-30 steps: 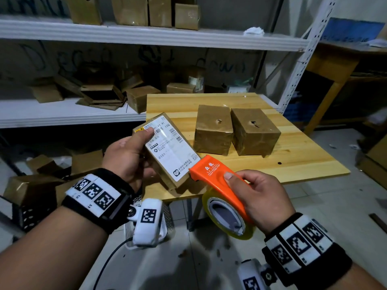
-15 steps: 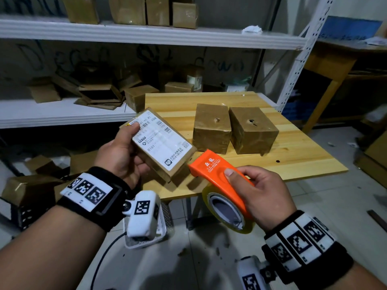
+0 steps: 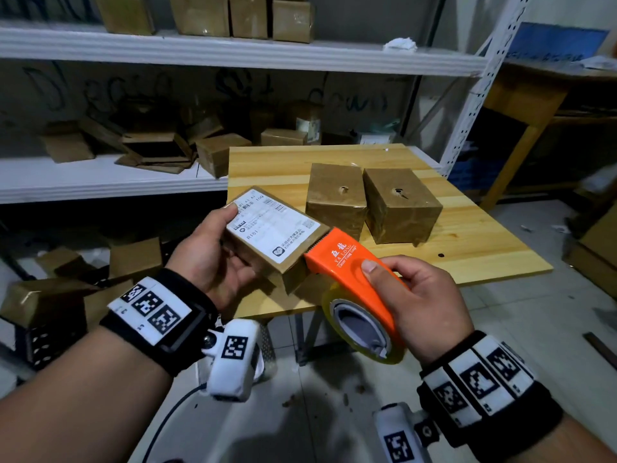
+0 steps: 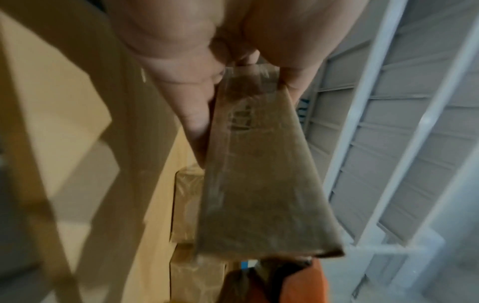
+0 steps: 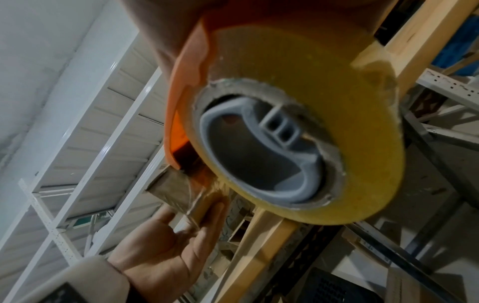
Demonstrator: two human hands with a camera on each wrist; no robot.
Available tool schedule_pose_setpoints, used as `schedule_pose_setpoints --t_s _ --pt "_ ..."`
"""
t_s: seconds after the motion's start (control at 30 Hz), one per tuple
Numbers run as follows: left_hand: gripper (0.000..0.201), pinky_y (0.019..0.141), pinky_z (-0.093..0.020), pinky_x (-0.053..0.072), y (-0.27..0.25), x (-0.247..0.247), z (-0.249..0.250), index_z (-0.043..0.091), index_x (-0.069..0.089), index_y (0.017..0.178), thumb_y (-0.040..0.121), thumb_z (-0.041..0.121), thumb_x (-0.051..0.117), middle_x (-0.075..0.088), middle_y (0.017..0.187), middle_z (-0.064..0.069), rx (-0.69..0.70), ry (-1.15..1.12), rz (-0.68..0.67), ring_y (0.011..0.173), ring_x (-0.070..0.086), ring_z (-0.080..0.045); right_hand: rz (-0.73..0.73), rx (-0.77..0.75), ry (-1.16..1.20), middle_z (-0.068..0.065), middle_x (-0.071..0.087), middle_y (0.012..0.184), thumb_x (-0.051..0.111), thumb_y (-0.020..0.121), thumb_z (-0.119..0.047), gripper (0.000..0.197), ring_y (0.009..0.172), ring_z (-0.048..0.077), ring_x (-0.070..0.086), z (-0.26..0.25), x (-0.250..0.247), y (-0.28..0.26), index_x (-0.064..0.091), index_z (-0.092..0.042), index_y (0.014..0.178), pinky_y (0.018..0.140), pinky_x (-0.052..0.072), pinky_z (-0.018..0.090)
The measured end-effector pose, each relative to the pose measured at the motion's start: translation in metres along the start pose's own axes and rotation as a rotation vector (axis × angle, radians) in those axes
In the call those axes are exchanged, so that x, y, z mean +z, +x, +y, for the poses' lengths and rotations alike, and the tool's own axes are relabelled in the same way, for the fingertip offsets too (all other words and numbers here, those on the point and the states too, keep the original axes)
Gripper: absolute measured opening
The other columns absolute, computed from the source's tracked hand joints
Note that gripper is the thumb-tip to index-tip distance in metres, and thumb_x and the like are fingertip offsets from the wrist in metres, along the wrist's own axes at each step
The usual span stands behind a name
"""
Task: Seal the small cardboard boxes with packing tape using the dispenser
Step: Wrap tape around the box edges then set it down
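My left hand (image 3: pixel 213 259) grips a small flat cardboard box (image 3: pixel 267 242) with a white shipping label on top, held in the air at the near left corner of the wooden table (image 3: pixel 467 255). In the left wrist view the box (image 4: pixel 259 174) runs down from my fingers. My right hand (image 3: pixel 420 295) grips the orange tape dispenser (image 3: pixel 347 269) with its yellowish tape roll (image 5: pixel 298 127). The dispenser's front edge touches the box's right end. Two sealed brown boxes (image 3: pixel 337 198) (image 3: pixel 400 205) stand side by side on the table behind.
White metal shelving (image 3: pixel 233 51) behind and left of the table carries several cardboard boxes. More boxes (image 3: pixel 133 259) lie on the floor at the left. A wooden desk (image 3: pixel 527 101) stands at the right. Grey floor lies below my hands.
The labelled box has tilted flatter and shifted slightly left. The dispenser has moved up and forward until its front edge meets the box's right end.
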State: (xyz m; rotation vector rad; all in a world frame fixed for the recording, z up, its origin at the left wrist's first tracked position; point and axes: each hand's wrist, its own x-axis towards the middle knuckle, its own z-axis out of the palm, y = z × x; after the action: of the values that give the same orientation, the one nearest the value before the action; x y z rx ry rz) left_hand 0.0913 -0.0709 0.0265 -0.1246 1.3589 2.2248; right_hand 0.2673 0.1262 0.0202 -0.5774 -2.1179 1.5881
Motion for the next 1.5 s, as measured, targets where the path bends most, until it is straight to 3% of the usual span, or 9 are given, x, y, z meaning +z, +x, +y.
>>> schedule_pose_setpoints --t_s 0.17,0.3,0.4,0.6,0.83,1.03,1.13,1.3,1.5 --pt "0.032 0.073 -0.034 0.058 0.006 -0.007 0.008 0.015 0.075 0.108 0.093 0.043 0.072 0.080 0.099 -0.006 0.269 0.341 0.084 0.089 0.074 -0.025 0.019 0.021 0.038 0.000 0.081 0.078 0.071 0.095 -0.038 0.022 0.067 0.017 0.078 -0.002 -0.002 0.001 0.079 -0.019 0.093 0.059 0.061 0.024" --pt "0.041 0.095 -0.046 0.057 0.003 -0.010 0.009 0.045 0.073 0.114 0.077 0.062 0.075 0.077 0.115 0.005 0.439 0.590 0.156 0.111 0.072 -0.023 0.022 0.023 0.041 0.001 0.081 0.080 0.070 0.096 -0.040 0.023 0.069 0.019 0.079 -0.004 -0.002 0.002 0.079 -0.019 0.093 0.063 0.062 0.029" --pt "0.045 0.095 -0.060 0.059 -0.005 -0.007 0.009 0.030 0.076 0.107 0.079 0.065 0.075 0.077 0.111 -0.005 0.422 0.601 0.118 0.107 0.073 -0.033 0.015 0.008 0.018 -0.001 0.081 0.080 0.069 0.097 -0.041 0.024 0.069 0.016 0.078 -0.006 -0.002 0.002 0.079 -0.020 0.092 0.063 0.062 0.027" --pt "0.143 0.113 -0.046 0.043 -0.012 -0.008 0.006 0.031 0.043 0.157 0.036 0.105 0.060 0.045 0.147 0.003 0.416 1.048 -0.058 0.132 0.048 -0.019 0.001 0.031 0.025 0.001 0.081 0.077 0.070 0.097 -0.040 0.024 0.066 0.018 0.077 -0.007 0.005 0.001 0.080 -0.018 0.091 0.060 0.061 0.025" --pt "0.173 0.127 -0.045 0.029 -0.009 -0.012 0.005 0.027 0.024 0.165 0.015 0.105 0.064 0.031 0.160 0.001 0.370 1.427 -0.219 0.148 0.034 -0.020 0.012 0.096 0.033 0.007 0.081 0.077 0.070 0.097 -0.040 0.028 0.073 0.030 0.078 -0.008 0.003 0.005 0.081 -0.015 0.090 0.069 0.064 0.040" --pt "0.164 0.130 -0.046 0.013 -0.007 -0.011 0.004 0.026 0.026 0.165 0.027 0.115 0.037 0.018 0.174 -0.003 0.449 1.635 -0.212 0.161 0.010 -0.022 0.008 0.124 0.007 0.011 0.080 0.077 0.071 0.097 -0.041 0.030 0.076 0.038 0.077 -0.006 0.005 0.007 0.082 -0.014 0.089 0.077 0.064 0.049" --pt "0.129 0.129 -0.043 0.015 -0.008 -0.010 -0.005 0.040 0.016 0.166 0.058 0.105 0.042 0.005 0.176 0.002 0.585 1.617 -0.292 0.161 0.008 -0.017 -0.015 0.120 -0.002 0.009 0.080 0.075 0.070 0.097 -0.042 0.030 0.068 0.028 0.077 -0.007 0.006 0.008 0.082 -0.015 0.089 0.070 0.064 0.043" --pt "0.093 0.126 -0.038 0.015 -0.004 -0.006 -0.008 0.057 0.012 0.161 0.078 0.092 0.034 0.016 0.174 0.003 0.618 1.674 -0.319 0.161 0.014 -0.018 -0.044 0.104 -0.015 0.004 0.081 0.075 0.068 0.097 -0.042 0.028 0.067 0.023 0.078 -0.011 0.005 0.008 0.082 -0.018 0.090 0.067 0.063 0.033" --pt "0.086 0.123 -0.035 0.023 -0.007 -0.002 -0.007 0.049 0.024 0.162 0.084 0.085 0.030 0.030 0.171 0.001 0.640 1.618 -0.262 0.157 0.027 -0.017 -0.020 0.067 -0.011 0.002 0.081 0.076 0.070 0.097 -0.041 0.025 0.067 0.020 0.078 -0.013 -0.001 0.006 0.082 -0.020 0.091 0.070 0.062 0.036"
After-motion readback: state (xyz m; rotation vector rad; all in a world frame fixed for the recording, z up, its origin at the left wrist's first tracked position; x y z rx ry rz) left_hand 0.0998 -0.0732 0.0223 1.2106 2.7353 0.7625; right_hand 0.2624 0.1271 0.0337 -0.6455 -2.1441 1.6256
